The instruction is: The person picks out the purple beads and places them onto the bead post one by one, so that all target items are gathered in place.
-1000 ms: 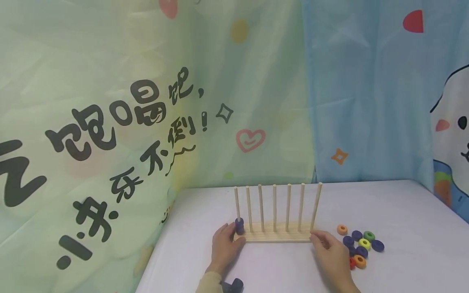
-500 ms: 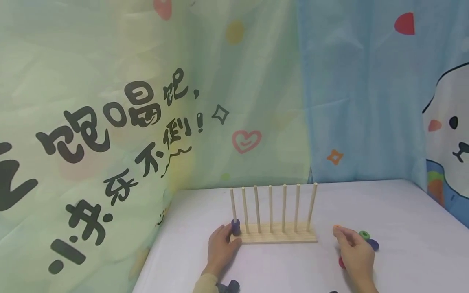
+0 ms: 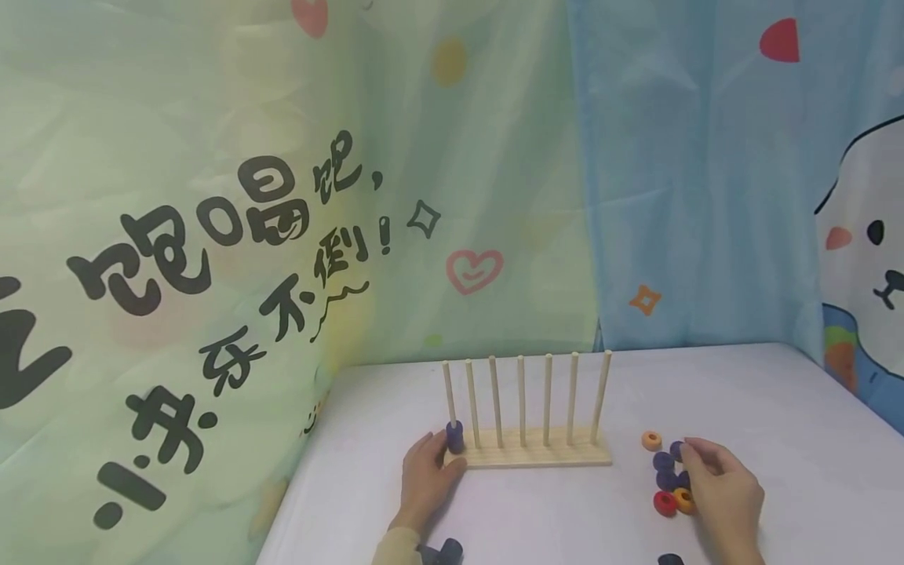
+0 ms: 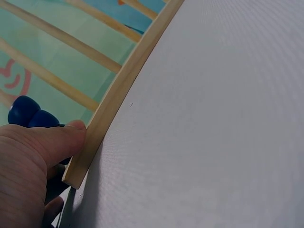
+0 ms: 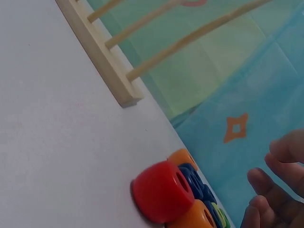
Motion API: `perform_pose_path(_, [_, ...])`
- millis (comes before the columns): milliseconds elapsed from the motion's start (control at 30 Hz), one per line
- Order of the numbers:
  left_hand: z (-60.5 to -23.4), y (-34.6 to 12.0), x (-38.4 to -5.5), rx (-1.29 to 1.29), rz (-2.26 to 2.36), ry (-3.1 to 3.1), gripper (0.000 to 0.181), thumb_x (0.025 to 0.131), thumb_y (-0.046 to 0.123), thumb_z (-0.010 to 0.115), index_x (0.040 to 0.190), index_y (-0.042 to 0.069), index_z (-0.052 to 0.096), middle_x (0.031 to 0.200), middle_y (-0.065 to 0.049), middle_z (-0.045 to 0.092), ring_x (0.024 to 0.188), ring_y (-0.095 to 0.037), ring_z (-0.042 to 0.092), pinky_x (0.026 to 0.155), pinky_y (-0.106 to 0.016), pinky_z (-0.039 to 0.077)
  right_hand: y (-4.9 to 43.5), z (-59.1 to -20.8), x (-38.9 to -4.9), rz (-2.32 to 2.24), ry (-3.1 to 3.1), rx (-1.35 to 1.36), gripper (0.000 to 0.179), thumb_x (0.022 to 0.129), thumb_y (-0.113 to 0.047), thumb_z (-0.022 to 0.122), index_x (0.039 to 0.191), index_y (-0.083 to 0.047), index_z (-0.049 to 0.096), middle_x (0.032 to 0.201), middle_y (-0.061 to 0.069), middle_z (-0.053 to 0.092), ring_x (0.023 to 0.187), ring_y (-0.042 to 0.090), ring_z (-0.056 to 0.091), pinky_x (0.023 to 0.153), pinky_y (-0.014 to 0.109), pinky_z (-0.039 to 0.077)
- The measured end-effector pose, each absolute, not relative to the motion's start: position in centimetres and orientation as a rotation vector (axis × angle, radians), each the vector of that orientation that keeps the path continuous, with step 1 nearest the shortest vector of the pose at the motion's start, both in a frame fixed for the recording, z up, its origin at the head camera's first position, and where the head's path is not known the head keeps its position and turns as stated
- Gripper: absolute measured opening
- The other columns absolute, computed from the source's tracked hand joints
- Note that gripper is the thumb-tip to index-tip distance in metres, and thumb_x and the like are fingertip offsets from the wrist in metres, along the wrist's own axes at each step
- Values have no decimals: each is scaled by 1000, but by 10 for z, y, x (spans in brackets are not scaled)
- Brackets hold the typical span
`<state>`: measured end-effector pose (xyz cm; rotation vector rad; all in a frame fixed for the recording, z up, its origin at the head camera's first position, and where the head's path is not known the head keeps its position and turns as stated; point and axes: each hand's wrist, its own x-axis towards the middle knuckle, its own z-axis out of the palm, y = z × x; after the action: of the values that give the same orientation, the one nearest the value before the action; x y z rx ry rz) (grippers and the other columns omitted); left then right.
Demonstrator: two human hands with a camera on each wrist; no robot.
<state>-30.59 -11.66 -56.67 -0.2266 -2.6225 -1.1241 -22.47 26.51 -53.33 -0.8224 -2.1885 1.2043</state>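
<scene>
The right hand looks empty and loose, with blue beads just left of it, while the left hand pinches the long wooden rack, which stretches out to that hand's right

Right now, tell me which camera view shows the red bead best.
The right wrist view: the red bead is large and nearest there, its hole visible. The head view shows it small, beside an orange bead; the left wrist view lacks it.
</scene>
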Motion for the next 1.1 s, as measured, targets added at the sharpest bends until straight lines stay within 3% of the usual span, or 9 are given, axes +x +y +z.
perform_pose_path(200, [-567, -116, -307, -210, -1126, -2646, 57, 82, 30, 75, 131, 5, 60, 131, -13, 62, 131, -37, 47, 111, -57, 31, 275, -537, -223, 1161, -2132, -866, 29, 96, -18, 57, 118, -1, 65, 118, 21, 67, 65, -15, 41, 49, 5, 42])
perform_pose_path(367, [-569, -116, -307, -210, -1129, -2653, 57, 82, 30, 75, 131, 5, 60, 131, -13, 62, 131, -36, 47, 111, -57, 31, 282, -540, -221, 1161, -2089, -933, 29, 95, -17, 57, 118, -1, 65, 120, 20, 66, 62, -12, 41, 52, 7, 38])
perform_pose_path(467, [-570, -117, -307, -214, -1123, -2651, 58, 82, 31, 75, 131, 5, 60, 131, -13, 62, 131, -37, 47, 112, -56, 31, 286, -542, -221, 1165, -2087, -975, 33, 94, -18, 56, 122, -1, 62, 123, 21, 64, 70, 4, 54, 61, 16, 40])
perform_pose_path(533, [-571, -117, -308, -227, -1105, -2642, 57, 81, 31, 75, 130, 5, 61, 131, -13, 62, 130, -37, 48, 111, -57, 32, 289, -545, -222, 1185, -2075, -995, 37, 94, -17, 55, 127, 0, 60, 126, 23, 61, 86, 21, 61, 76, 29, 47])
perform_pose_path(633, [-571, -117, -309, -243, -1082, -2630, 57, 81, 32, 75, 130, 6, 61, 130, -13, 63, 129, -37, 49, 110, -57, 33, 294, -548, -225, 1210, -2058, -1022, 40, 95, -15, 53, 132, 0, 56, 132, 25, 56, 113, 42, 54, 97, 52, 43])
perform_pose_path(733, [-572, -117, -310, -241, -1079, -2625, 56, 81, 32, 75, 129, 6, 62, 129, -13, 63, 129, -37, 50, 110, -57, 34, 297, -551, -229, 1242, -2051, -1067, 42, 96, -13, 51, 136, -1, 52, 139, 25, 51, 126, 46, 46, 107, 60, 33])
perform_pose_path(1100, [-570, -117, -308, -228, -1085, -2629, 57, 81, 32, 76, 129, 4, 61, 130, -14, 63, 129, -37, 49, 110, -57, 33, 298, -556, -232, 1210, -2240, -1102, 50, 95, -8, 49, 143, 2, 42, 146, 27, 40, 136, 49, 31, 112, 64, 23])
